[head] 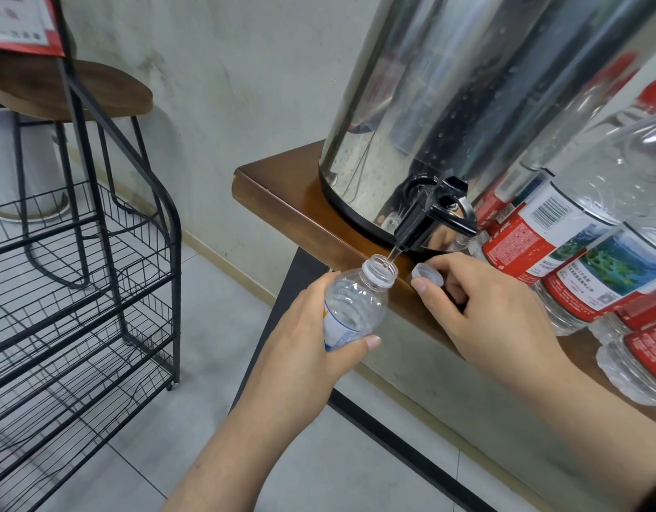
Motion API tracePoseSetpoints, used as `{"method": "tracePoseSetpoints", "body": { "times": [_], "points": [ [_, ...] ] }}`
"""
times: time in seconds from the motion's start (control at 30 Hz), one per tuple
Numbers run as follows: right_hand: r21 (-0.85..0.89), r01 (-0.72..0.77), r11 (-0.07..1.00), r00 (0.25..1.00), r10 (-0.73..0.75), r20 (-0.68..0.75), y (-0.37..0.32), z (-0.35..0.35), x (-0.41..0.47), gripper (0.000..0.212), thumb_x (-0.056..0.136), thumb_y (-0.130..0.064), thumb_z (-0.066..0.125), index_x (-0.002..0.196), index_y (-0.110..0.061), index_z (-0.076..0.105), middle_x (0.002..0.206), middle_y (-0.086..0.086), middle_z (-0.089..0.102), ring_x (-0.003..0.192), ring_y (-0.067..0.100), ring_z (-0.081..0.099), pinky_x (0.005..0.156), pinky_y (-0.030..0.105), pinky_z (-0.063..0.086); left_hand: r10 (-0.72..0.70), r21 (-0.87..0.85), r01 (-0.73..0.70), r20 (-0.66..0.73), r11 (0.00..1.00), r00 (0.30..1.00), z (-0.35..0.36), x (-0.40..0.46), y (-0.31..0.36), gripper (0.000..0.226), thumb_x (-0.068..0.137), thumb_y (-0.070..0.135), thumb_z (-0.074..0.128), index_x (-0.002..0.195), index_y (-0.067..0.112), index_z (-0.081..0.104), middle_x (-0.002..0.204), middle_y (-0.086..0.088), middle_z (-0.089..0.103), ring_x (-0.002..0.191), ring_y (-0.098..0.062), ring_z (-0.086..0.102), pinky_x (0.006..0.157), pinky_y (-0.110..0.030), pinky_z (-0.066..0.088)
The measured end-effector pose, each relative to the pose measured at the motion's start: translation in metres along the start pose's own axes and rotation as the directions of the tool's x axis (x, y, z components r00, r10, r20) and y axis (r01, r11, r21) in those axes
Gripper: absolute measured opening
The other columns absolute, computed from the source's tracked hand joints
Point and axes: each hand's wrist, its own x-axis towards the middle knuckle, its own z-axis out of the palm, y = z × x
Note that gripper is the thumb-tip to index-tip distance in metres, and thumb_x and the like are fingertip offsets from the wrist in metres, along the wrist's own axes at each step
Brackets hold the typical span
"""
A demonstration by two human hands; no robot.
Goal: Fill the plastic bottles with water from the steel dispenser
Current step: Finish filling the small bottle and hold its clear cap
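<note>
Left hand grips the thin, squashy water bottle mid-body — hold gently as it gains weight; right hand pinches its cap.

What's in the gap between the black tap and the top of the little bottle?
In the head view, a thin stream of water runs from the black tap into the open mouth of the little bottle. Nothing else is there.

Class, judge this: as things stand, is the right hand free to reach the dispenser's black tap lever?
Probably yes. The right hand rests on the table edge just below the tap lever, nothing between them, though it pinches a bottle cap.
</note>
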Motion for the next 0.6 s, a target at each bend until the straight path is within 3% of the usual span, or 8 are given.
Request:
{"method": "tracePoseSetpoints", "body": {
  "times": [0.6],
  "points": [
    [0.010,0.001,1.000,1.000,-0.001,-0.004,0.0008,0.0004,-0.0012,0.037,0.095,-0.062,0.043,0.116,-0.039,0.062,0.076,-0.027,0.046,0.073,-0.006,0.050,0.057,0.018,0.030,-0.002,-0.013,0.002,-0.008,1.000,1.000,0.0010,-0.0008,-0.0009,0.066,0.085,0.044,0.080,0.136,0.055,0.040,0.122,0.034,0.054,0.116,0.013,0.051,0.084,0.003,0.039]
  ]
}}
